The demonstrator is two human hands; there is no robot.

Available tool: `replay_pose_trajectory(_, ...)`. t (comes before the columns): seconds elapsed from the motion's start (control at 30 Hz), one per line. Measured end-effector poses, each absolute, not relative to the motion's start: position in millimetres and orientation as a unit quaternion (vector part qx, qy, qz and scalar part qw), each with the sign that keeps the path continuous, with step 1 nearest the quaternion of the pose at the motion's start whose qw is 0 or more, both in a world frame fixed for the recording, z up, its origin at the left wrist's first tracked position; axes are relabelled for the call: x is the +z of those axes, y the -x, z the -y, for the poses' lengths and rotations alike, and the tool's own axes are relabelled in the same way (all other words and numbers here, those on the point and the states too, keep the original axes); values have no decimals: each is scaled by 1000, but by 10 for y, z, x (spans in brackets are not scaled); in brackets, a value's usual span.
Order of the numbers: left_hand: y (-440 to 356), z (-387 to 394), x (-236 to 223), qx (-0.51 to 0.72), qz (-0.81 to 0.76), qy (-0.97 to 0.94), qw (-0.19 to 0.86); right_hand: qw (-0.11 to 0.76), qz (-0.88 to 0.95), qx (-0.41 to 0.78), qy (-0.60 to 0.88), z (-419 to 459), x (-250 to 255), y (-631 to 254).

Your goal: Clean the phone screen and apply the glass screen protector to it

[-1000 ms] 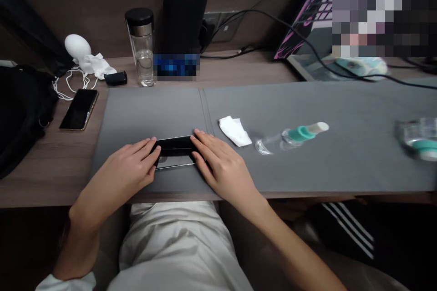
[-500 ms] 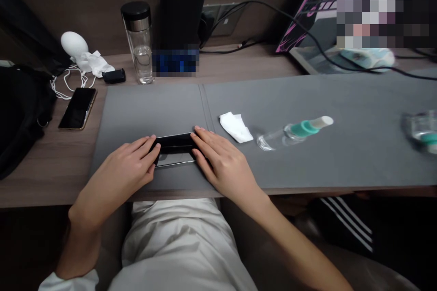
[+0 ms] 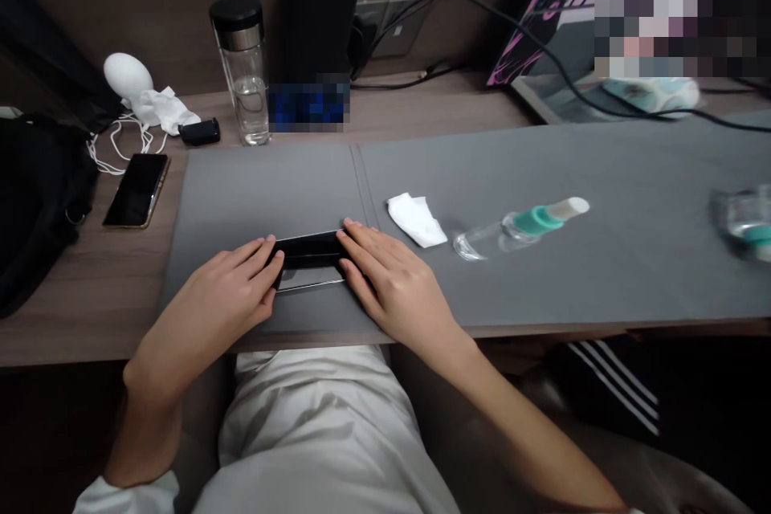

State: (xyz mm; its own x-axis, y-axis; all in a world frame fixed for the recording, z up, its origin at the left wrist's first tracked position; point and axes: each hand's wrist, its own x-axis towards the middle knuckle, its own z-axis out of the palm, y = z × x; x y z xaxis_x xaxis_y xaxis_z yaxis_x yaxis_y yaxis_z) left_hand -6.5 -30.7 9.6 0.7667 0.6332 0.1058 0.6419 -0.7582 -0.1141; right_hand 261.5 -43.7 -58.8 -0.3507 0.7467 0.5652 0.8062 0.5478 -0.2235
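Note:
A glossy black slab with thin bright edges (image 3: 310, 249), looking like a phone or a folding case, rests on the grey desk mat (image 3: 271, 185) near the desk's front edge. Its exact kind is unclear. My left hand (image 3: 226, 285) grips its left end, fingers bent over the top and thumb low at the near side. On the right end, my right hand (image 3: 394, 277) holds it the same way, with fingers close together. Both ends are hidden under my hands. A crumpled white tissue (image 3: 417, 220) lies just beyond my right hand.
A clear spray bottle with a green collar (image 3: 521, 225) lies right of the tissue. Along the back are a water bottle (image 3: 246, 76) and a dark cylinder (image 3: 319, 12). A phone (image 3: 137, 190), white cable and black bag (image 3: 42, 209) are left. Another person's striped trouser leg (image 3: 620, 385) shows lower right.
The view has tilted slightly. Both hands keep the same grip on the black slab, with no clear movement of either.

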Motion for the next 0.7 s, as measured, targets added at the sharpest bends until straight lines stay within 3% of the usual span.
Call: replay_pose_trajectory(0.7, 10, 344, 133, -16, 343, 936, 83, 315, 819, -22, 479, 445, -602, -2625)
